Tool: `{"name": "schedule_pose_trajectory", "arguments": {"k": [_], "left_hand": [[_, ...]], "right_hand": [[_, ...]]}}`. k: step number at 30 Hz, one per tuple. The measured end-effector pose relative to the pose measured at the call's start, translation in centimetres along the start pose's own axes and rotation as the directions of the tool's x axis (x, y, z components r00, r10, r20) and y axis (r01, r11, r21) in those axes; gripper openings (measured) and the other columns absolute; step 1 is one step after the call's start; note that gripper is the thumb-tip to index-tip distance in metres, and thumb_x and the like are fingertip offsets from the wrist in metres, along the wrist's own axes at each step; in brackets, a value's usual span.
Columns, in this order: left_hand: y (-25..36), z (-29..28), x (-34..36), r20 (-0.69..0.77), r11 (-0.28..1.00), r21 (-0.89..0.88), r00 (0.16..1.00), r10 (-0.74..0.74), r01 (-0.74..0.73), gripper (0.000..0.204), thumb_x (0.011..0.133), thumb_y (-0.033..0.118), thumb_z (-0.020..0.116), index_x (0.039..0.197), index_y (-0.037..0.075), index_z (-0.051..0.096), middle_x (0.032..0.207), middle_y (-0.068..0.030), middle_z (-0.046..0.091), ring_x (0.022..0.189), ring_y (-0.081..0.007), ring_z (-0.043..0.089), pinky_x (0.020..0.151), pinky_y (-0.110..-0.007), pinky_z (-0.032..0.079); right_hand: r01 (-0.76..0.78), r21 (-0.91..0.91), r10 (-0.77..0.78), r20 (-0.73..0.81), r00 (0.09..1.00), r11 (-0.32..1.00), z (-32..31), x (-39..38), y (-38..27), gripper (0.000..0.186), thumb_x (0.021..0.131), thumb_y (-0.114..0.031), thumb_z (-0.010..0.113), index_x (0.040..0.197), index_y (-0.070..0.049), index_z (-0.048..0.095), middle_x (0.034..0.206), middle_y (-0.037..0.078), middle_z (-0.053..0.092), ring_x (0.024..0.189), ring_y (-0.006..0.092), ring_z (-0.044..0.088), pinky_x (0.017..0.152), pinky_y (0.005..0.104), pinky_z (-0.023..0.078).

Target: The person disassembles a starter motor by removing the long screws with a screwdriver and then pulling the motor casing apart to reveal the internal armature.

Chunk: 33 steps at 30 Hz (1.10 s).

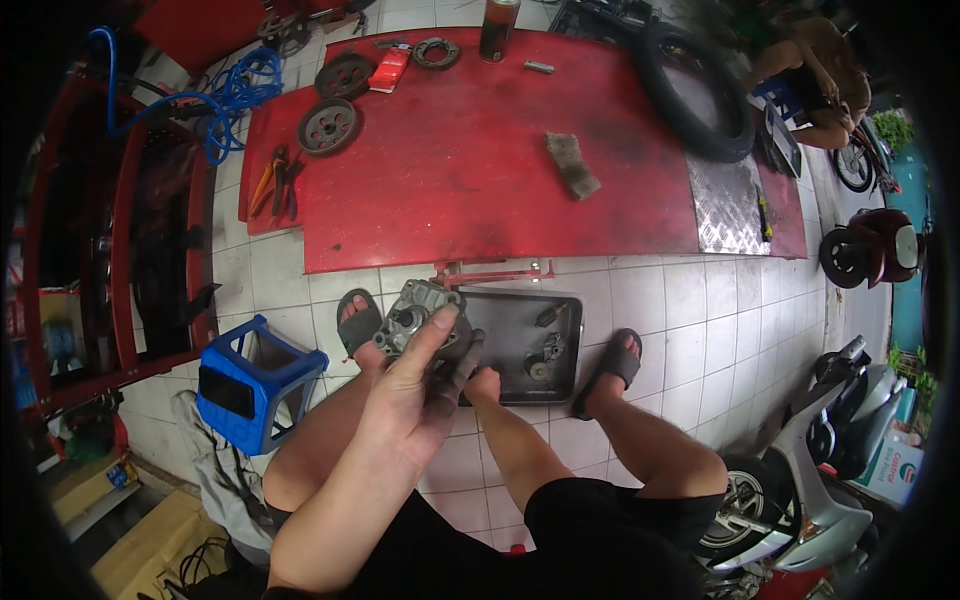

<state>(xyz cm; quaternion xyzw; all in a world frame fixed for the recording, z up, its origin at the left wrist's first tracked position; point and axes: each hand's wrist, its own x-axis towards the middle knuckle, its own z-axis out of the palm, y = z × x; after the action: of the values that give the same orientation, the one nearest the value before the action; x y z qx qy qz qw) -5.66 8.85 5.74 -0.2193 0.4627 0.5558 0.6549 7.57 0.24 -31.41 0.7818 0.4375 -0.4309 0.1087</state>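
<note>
My left hand (425, 375), its fingers blackened, grips a grey cast-metal engine part (408, 318) with a dark round opening, raised in front of my knees. My right hand (483, 386) is closed at the near left edge of a dark tray (568, 345) on the floor; what its fingers hold, if anything, is hidden. Inside the tray lie a small grey metal part (548, 356) and a small black piece (550, 316). The tray sits between my feet, partly behind the left hand.
Ahead stands a low red table (430, 190) with a tyre (690, 95), metal wheels (328, 126), pliers (268, 185), a spray can (498, 30) and a worn block (571, 166). A blue stool (262, 385) is at left, a scooter (790, 500) at right. Another person (825, 80) sits far right.
</note>
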Motion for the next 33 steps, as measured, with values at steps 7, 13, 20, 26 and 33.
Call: {"name": "schedule_pose_trajectory", "arguments": {"k": [7, 13, 20, 26, 33], "left_hand": [[0.5, 0.4, -0.1, 0.036, 0.998, -0.02, 0.998, -0.053, 0.053, 0.044, 0.081, 0.009, 0.078, 0.117, 0.0, 0.054, 0.115, -0.0148, 0.055, 0.113, -0.0326, 0.057, 0.106, -0.044, 0.047], [-0.2, 0.6, -0.2, 0.214, 0.998, 0.061, 0.977, 0.007, -0.02, 0.046, 0.081, 0.003, 0.076, 0.12, 0.003, 0.053, 0.118, -0.0109, 0.058, 0.115, -0.0268, 0.056, 0.112, -0.046, 0.039], [1.6, 0.8, -1.6, 0.787, 0.851, 0.156, 0.584, 0.201, -0.502, 0.085, 0.066, -0.006, 0.082, 0.139, 0.003, 0.04, 0.127, -0.0111, 0.054, 0.114, -0.0218, 0.058, 0.098, -0.036, 0.051], [0.7, -2.8, -1.1, 0.799, 0.936, 0.205, 0.601, 0.009, -0.287, 0.095, 0.061, -0.006, 0.085, 0.143, 0.004, 0.037, 0.133, -0.0104, 0.052, 0.123, -0.025, 0.054, 0.1, -0.037, 0.049], [-2.5, -1.6, -0.1, 0.712, 0.87, 0.433, 0.682, -0.169, -0.236, 0.086, 0.063, -0.005, 0.084, 0.138, 0.004, 0.044, 0.129, -0.0079, 0.056, 0.117, -0.0221, 0.058, 0.102, -0.036, 0.047]], "right_hand": [[-0.012, -0.013, 0.013, 0.043, 0.999, 1.0, 0.7, 0.3, 0.0, 0.034, 0.073, -0.018, 0.074, 0.099, 0.003, 0.07, 0.106, 0.024, 0.068, 0.102, 0.0372, 0.066, 0.088, 0.0428, 0.055], [0.065, 0.08, -0.072, 0.086, 0.994, 0.995, -1.8, -0.3, 1.8, 0.044, 0.071, -0.027, 0.075, 0.098, 0.006, 0.069, 0.103, 0.026, 0.068, 0.102, 0.0378, 0.066, 0.088, 0.042, 0.054], [0.159, 0.155, -0.18, 0.131, 0.975, 0.975, -15.7, -3.7, 1.7, 0.048, 0.071, -0.029, 0.079, 0.101, 0.006, 0.068, 0.099, 0.024, 0.07, 0.093, 0.0342, 0.069, 0.082, 0.0383, 0.054], [0.168, 0.896, -0.512, 0.073, 0.856, 0.41, -32.8, -15.2, -5.1, 0.019, 0.088, -0.005, 0.067, 0.106, 0.001, 0.065, 0.077, 0.004, 0.061, 0.056, 0.0065, 0.047, 0.048, 0.0227, 0.035], [0.594, 0.742, -0.728, -0.216, 0.65, 0.31, -35.2, -23.7, -6.1, 0.018, 0.091, -0.009, 0.065, 0.105, 0.003, 0.064, 0.071, 0.001, 0.057, 0.056, 0.005, 0.046, 0.05, 0.0219, 0.036]]}}
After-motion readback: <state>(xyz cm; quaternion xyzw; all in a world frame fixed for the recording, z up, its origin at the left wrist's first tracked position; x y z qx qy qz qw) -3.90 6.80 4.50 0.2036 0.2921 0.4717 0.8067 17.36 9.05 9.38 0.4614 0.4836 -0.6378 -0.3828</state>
